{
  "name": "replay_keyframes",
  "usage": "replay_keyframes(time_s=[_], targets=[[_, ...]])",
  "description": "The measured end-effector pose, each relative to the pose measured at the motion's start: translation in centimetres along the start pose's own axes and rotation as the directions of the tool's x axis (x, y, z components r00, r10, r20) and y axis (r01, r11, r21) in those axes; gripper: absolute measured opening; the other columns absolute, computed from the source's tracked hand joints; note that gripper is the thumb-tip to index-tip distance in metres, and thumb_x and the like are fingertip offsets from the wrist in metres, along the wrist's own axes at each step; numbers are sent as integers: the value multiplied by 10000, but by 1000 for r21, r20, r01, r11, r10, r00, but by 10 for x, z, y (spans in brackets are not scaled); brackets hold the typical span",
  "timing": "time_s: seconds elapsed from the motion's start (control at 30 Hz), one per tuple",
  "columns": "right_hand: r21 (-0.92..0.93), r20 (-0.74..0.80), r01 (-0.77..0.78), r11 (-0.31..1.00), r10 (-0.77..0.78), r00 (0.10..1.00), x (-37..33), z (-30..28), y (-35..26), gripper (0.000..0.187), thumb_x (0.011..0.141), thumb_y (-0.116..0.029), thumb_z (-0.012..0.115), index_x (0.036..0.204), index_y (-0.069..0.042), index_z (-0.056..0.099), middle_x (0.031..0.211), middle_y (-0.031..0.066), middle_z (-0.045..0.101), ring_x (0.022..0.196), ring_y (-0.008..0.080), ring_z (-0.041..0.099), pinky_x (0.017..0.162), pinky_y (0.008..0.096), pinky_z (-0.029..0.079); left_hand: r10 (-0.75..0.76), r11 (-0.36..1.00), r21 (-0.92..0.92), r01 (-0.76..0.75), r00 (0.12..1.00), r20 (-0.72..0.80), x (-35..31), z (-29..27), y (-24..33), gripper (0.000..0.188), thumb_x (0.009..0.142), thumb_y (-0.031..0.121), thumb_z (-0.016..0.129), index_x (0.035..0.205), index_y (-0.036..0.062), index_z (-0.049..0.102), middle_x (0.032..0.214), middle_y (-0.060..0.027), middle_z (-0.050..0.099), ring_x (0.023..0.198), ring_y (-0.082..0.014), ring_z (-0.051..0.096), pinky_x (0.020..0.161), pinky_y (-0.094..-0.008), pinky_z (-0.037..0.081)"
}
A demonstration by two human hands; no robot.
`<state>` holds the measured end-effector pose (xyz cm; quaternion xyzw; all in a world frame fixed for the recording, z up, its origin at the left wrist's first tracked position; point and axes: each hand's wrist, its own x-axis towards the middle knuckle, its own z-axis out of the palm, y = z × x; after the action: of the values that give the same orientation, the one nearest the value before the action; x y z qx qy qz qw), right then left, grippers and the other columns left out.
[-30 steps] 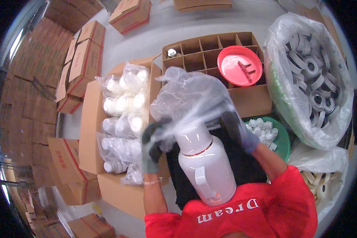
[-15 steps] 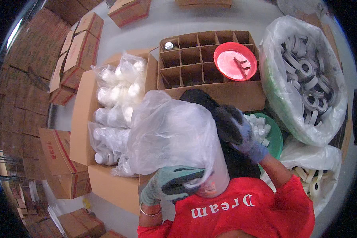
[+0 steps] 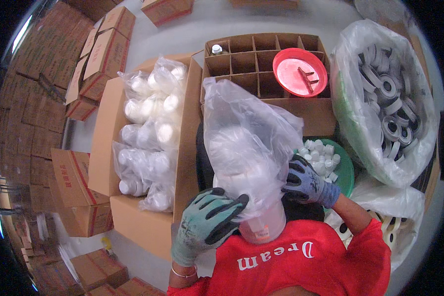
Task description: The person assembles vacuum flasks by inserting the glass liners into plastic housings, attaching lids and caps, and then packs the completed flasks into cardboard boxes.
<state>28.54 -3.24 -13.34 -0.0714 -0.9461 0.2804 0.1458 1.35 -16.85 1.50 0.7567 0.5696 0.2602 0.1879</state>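
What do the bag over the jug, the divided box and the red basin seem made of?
Clear bag: probably plastic film, thin, glossy, wrinkled and translucent.
Divided box: brown cardboard, matt, with thin partitions.
Red basin: likely plastic, smooth and shiny.

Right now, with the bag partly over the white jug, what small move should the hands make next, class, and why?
Probably draw the clear bag farther toward the jug's base: that base is uncovered, the bag's far end looks loose, and left hand and right hand flank it.
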Motion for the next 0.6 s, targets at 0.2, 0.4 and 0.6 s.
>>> replay_keyframes(time_s=[0.2,0.4,0.6], targets=[[-116,240,63,991,-34,970,1,-13,-17,575,596,-294,728,1144,-203,580,1260,134,447,1187,398,383,1005,557,318,-244,961,109,255,595,766,-32,15,6,229,752,157,690,973,100,670,891,-80,647,841,-249,616,836,-379,485],[11,371,39,999,-40,928,-56,24,-41,607,646,-392,693,1206,-213,543,1326,159,393,1211,409,362,993,584,329,-347,884,-248,397,911,224,-48,8,-14,322,767,201,686,1039,50,603,960,-137,631,854,-294,629,768,-367,503],[131,174,-125,983,102,979,-66,33,-60,407,691,-212,669,1084,-137,598,1175,186,509,1082,382,494,956,501,395,-537,826,148,543,839,-87,9,-5,27,329,717,236,713,909,27,547,821,-164,577,772,-350,605,667,-440,484]])
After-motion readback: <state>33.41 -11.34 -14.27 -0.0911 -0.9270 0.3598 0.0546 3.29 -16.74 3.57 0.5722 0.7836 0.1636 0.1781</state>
